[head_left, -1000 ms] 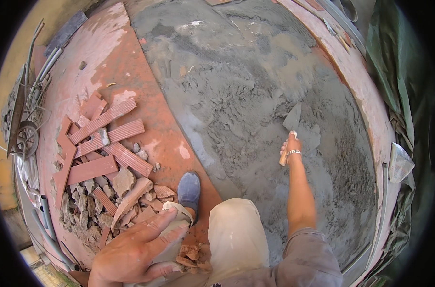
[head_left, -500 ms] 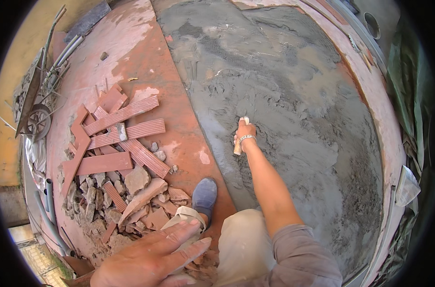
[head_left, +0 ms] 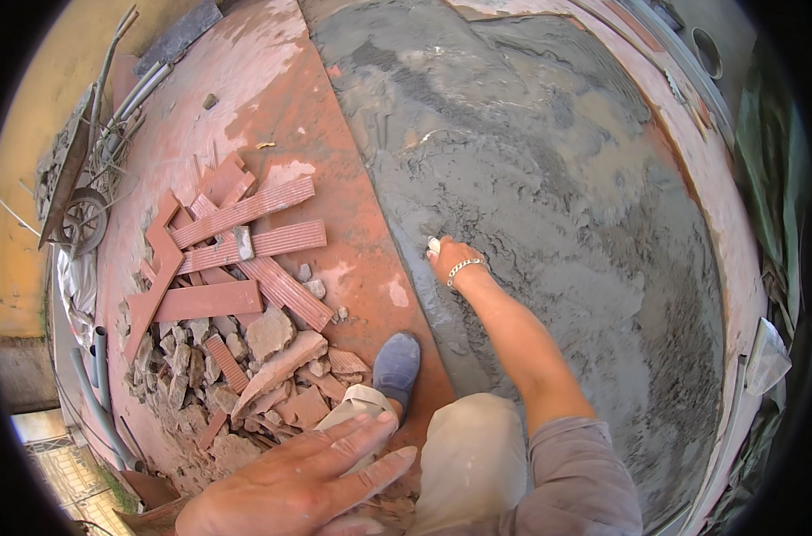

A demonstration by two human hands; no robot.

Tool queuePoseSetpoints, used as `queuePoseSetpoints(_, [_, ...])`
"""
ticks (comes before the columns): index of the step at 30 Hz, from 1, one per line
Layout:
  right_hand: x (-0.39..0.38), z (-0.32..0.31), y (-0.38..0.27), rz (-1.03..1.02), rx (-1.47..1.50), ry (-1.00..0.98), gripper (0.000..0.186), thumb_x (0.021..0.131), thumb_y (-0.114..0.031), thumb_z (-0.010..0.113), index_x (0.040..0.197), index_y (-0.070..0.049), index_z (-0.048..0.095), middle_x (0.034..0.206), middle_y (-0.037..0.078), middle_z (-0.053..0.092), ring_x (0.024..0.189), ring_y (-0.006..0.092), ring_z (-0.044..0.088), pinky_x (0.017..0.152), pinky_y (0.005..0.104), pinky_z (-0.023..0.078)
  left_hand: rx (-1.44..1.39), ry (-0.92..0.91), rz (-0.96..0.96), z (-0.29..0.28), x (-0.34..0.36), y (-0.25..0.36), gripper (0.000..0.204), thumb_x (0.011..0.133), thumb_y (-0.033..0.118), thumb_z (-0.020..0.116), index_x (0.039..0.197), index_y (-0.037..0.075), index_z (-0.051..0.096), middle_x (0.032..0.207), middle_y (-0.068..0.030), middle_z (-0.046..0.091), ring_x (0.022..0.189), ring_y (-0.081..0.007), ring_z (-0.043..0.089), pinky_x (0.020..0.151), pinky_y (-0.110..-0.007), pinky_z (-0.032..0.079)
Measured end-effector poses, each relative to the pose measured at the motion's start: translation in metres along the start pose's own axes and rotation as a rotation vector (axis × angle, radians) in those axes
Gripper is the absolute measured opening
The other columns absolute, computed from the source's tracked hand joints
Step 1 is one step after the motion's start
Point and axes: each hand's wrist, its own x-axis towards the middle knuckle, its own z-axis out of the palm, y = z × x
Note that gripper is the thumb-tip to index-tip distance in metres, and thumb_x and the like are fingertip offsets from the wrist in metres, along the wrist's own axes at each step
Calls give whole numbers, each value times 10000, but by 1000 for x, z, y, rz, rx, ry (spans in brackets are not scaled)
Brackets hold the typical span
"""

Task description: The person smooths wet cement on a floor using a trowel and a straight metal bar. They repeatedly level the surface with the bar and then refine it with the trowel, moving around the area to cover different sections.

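Wet grey mortar (head_left: 549,223) covers the floor ahead and to the right, rough and ridged in places. My right hand (head_left: 452,260), with a chain bracelet at the wrist, is closed around the pale handle of a trowel (head_left: 433,244) near the mortar's left edge. The trowel's blade cannot be made out against the grey. Close to the camera at the lower left, my left hand (head_left: 303,478) holds nothing, its fingers stretched and apart over my leg.
Broken red tile strips (head_left: 245,210) and stone rubble (head_left: 214,375) are heaped on the left. My blue shoe (head_left: 397,366) stands on the red floor (head_left: 352,205) beside the mortar. A wheelbarrow (head_left: 82,179) leans at the far left; grey pipes (head_left: 102,393) lie below it. Green sheeting (head_left: 768,179) hangs at right.
My right hand has moved slightly left and nearer with the trowel, towards the mortar's left edge, and its wrist has turned. My left hand stays spread over my leg.
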Motion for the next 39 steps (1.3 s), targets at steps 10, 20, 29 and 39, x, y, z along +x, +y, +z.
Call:
queuePoseSetpoints(10, [1,-43,139,311,108,215,486,984,-424,545,1229,-8,593,1191,252,673,1141,399,641,951,495,517,-56,-18,-88,4,-1,2,760,854,293,701,1517,68,405,1576,-215,345,1411,-402,405,1160,-440,366])
queuePoseSetpoints(20, [-19,-41,277,557,213,381,543,966,-458,552,1169,37,647,1200,283,657,1144,421,628,965,469,505,-4,39,-144,12,-15,3,807,793,254,747,1510,79,420,1579,-194,353,1409,-391,408,1140,-419,387])
queuePoseSetpoints(29, [-82,37,220,686,1208,432,402,975,-431,554,984,-29,546,649,79,546,469,205,538,406,388,449,74,-33,-78,5,-26,6,779,850,435,739,1463,34,476,1525,-314,363,1350,-472,457,1068,-448,442])
queuePoseSetpoints(39, [-90,68,89,126,340,-23,523,975,-466,520,1151,18,611,1137,291,674,1113,443,637,972,492,500,74,-70,-24,7,7,15,807,817,410,781,1449,6,483,1504,-320,389,1316,-481,488,1068,-436,435])
